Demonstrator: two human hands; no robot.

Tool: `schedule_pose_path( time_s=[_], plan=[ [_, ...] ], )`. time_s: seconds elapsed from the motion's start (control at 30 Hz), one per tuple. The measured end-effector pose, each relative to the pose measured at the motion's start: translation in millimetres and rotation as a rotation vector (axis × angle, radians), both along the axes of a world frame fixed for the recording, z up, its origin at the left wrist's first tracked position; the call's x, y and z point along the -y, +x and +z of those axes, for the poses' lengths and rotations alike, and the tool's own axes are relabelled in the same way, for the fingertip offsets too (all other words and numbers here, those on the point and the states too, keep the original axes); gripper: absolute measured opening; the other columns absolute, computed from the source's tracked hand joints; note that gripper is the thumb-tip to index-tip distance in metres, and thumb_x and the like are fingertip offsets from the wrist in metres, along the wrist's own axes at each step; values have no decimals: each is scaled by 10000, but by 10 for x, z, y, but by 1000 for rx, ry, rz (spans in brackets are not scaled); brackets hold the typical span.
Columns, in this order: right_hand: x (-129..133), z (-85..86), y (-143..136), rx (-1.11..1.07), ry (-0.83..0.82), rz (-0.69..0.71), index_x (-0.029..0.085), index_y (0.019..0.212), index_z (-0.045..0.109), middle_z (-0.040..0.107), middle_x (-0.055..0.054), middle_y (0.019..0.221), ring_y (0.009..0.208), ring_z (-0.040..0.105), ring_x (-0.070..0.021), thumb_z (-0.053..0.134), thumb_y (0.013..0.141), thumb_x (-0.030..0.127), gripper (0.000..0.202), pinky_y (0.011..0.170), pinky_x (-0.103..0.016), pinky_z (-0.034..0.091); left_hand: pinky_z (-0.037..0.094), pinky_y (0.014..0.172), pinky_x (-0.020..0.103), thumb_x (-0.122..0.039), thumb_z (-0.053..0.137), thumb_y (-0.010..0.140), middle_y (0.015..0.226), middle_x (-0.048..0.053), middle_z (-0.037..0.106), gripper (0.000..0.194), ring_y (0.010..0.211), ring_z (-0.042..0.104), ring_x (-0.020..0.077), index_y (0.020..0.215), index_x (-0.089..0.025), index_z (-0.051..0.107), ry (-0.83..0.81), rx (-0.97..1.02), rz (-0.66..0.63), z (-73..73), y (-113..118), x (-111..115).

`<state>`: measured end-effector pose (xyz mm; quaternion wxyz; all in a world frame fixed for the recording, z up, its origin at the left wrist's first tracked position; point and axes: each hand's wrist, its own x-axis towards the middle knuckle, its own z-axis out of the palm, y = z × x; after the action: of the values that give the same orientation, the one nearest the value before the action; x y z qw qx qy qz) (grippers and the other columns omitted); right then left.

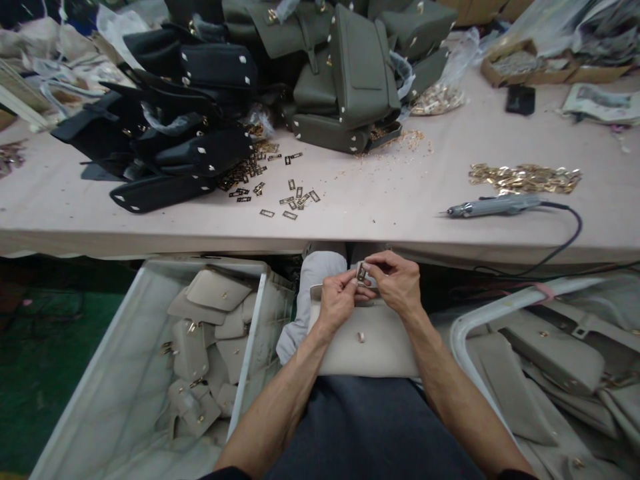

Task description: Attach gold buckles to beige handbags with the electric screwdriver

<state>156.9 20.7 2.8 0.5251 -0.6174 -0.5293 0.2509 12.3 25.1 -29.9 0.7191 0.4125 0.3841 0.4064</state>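
A light beige bag [380, 340] lies across my lap, with a small metal clasp piece [361, 337] on its front. Over the bag's far edge, my left hand [341, 297] pinches a beige flap or strap end, and my right hand [397, 280] closes on the same end from the other side. A small rectangular metal frame [362, 272] shows on that end between my fingertips. Both hands are nearly touching. Whether the frame is fastened there, I cannot tell.
Black bags [170, 133] and olive bags [360, 73] are piled on the table [400, 200]. Dark frames [299, 199], gold pieces [525, 179] and an electric screwdriver [490, 207] lie nearer. Bins of beige bags stand left [253, 333] and right [500, 305].
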Motion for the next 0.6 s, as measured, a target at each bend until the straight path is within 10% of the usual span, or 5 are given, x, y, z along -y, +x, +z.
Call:
schedule_pose_path(
  time_s=[0.6],
  plan=[
    [17, -90, -24, 38, 54, 0, 213, 881, 799, 768, -27, 886, 783, 717, -175, 702, 860, 202, 100, 716, -281, 552, 651, 609, 246, -377, 739, 870, 957, 127, 785, 380, 650, 773, 182, 1115, -88, 769, 21, 8, 74, -53, 47, 15]
  ],
)
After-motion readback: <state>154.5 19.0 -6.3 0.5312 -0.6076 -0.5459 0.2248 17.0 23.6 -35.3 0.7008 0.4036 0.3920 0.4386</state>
